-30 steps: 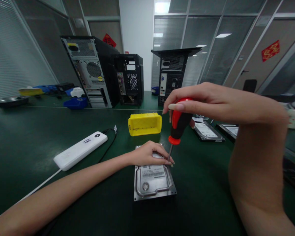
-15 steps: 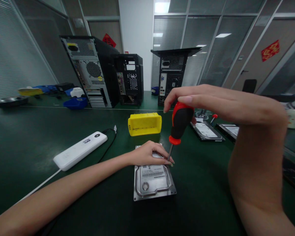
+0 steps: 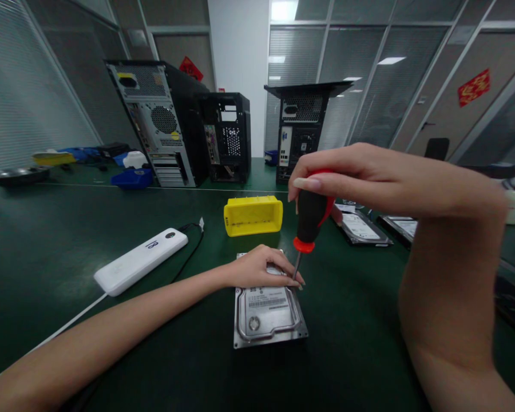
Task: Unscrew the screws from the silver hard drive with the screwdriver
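- Right hand (image 3: 360, 177) is wrapping its fingers closed around the top of the red-and-black screwdriver (image 3: 310, 220), gripping it from above.
- Screwdriver is standing near upright, tilted slightly; its shaft is running down to the far right corner of the hard drive (image 3: 268, 312), tip hidden behind the left fingertips.
- Left hand (image 3: 261, 268) is lying palm-down on the far end of the hard drive, fingers spread flat and pressing on it, not curled around anything; fingertips are sitting right beside the screwdriver shaft.
- Hard drive is lying flat on the green table (image 3: 68, 240), label side up, straight in front of the person, between the two forearms.
- Yellow bin (image 3: 253, 216) is sitting on its side just beyond the drive.
- White power bank (image 3: 141, 261) marked "18" is lying to the left, with a black cable plugged in at its far end.
- More hard drives (image 3: 360, 228) are lying to the right, behind the right hand.
- Three PC towers (image 3: 158, 123) are standing at the back of the table, rear panels facing the camera.
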{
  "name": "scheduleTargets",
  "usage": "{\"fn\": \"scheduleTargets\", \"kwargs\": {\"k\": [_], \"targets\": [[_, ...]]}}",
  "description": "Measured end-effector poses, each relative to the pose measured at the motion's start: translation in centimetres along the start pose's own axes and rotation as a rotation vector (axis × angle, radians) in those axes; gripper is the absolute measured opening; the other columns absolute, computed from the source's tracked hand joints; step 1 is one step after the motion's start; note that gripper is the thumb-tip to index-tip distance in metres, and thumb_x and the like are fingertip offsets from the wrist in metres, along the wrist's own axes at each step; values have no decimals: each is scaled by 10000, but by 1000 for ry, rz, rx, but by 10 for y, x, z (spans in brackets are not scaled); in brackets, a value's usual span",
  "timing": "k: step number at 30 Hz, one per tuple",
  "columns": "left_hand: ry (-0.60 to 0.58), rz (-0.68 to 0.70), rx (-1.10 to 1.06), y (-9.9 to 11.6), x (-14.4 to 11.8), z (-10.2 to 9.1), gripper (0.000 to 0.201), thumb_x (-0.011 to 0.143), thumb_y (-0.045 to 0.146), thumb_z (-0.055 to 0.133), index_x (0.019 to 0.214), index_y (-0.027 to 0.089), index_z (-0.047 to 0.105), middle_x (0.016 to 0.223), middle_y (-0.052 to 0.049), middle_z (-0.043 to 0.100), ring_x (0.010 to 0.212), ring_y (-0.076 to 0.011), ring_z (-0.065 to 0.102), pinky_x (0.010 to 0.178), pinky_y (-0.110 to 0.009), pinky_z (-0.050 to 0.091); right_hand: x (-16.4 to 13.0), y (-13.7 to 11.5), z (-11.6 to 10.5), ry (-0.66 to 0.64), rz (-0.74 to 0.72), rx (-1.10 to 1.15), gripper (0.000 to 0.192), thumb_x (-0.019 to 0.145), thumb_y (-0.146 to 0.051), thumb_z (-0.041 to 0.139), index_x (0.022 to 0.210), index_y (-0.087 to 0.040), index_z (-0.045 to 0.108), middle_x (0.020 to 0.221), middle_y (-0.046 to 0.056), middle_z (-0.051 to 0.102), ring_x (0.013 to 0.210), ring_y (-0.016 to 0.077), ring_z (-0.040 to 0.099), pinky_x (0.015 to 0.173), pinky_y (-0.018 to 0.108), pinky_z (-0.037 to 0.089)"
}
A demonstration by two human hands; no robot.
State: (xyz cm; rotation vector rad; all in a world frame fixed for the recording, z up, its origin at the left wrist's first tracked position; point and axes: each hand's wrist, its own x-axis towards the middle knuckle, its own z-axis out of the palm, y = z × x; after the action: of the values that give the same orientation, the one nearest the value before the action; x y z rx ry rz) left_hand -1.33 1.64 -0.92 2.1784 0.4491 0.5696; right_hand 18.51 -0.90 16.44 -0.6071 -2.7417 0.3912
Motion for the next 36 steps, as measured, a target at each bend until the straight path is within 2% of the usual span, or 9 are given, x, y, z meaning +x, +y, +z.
{"fn": "scheduleTargets", "kwargs": {"k": [3, 9, 13, 15, 18, 20, 27, 30, 36], "targets": [[4, -1, 6, 0, 0, 1, 134, 881, 191, 662, 954, 148, 766, 1000, -85, 766, 934, -175, 698, 855, -266, 507, 0, 0, 1, 23, 21, -14, 332, 981, -388, 463, 926, -107, 631, 809, 22, 628, 656, 58, 569, 552, 150, 412], [8, -9, 39, 0, 1, 1, 148, 880, 190, 664, 982, 164, 769, 994, -76, 766, 924, -170, 680, 847, -266, 504, 1, 3, 2, 75, 83, -98, 465, 965, -503, 439, 829, -103, 632, 684, 13, 581, 550, 50, 506, 504, 183, 350], [2, 0, 39, 0, 1, 1, 156, 886, 190, 655, 987, 150, 768, 995, -82, 764, 923, -168, 674, 840, -258, 500, 1, 7, 3, 92, 161, -92, 493, 979, -536, 372, 897, -112, 609, 714, 11, 586, 522, 49, 481, 488, 195, 336], [2, 3, 43, 1, 1, 2, 156, 889, 194, 653, 984, 146, 768, 1004, -84, 763, 917, -166, 672, 836, -256, 498, 1, 8, 3, 88, 176, -77, 477, 1001, -506, 323, 944, -121, 599, 780, 21, 606, 579, 60, 514, 518, 196, 356], [-1, -5, 54, 2, 1, 2, 149, 884, 189, 659, 977, 156, 770, 1003, -74, 765, 915, -164, 673, 840, -257, 496, 0, 8, 2, 76, 147, -29, 428, 1019, -425, 310, 963, -117, 602, 901, 48, 633, 740, 92, 570, 608, 197, 398], [-1, -6, 52, 2, 2, 2, 144, 882, 186, 660, 970, 155, 770, 1000, -72, 767, 911, -164, 675, 839, -259, 498, -1, 8, 1, 63, 134, -9, 402, 1017, -403, 332, 964, -111, 603, 905, 53, 636, 780, 103, 577, 635, 196, 409], [0, -11, 31, 3, 3, 2, 142, 877, 200, 669, 964, 155, 771, 997, -72, 767, 907, -168, 691, 838, -254, 508, -3, 7, -2, 13, 33, 44, 414, 991, -453, 412, 947, -108, 637, 817, 28, 624, 641, 56, 525, 555, 174, 369], [-1, -20, 8, 2, 3, 3, 140, 876, 210, 671, 959, 152, 769, 1006, -80, 764, 919, -177, 700, 852, -267, 512, -3, 7, -2, 47, 1, -10, 429, 970, -470, 455, 937, -104, 676, 768, 23, 604, 632, 53, 502, 553, 184, 344], [-5, 1, 1, 2, 4, 3, 150, 883, 213, 665, 955, 127, 764, 1005, -105, 762, 918, -185, 696, 852, -280, 512, -3, 6, -2, 124, 28, -117, 486, 916, -538, 512, 818, -96, 689, 682, 12, 543, 612, 60, 447, 565, 221, 299]]}}
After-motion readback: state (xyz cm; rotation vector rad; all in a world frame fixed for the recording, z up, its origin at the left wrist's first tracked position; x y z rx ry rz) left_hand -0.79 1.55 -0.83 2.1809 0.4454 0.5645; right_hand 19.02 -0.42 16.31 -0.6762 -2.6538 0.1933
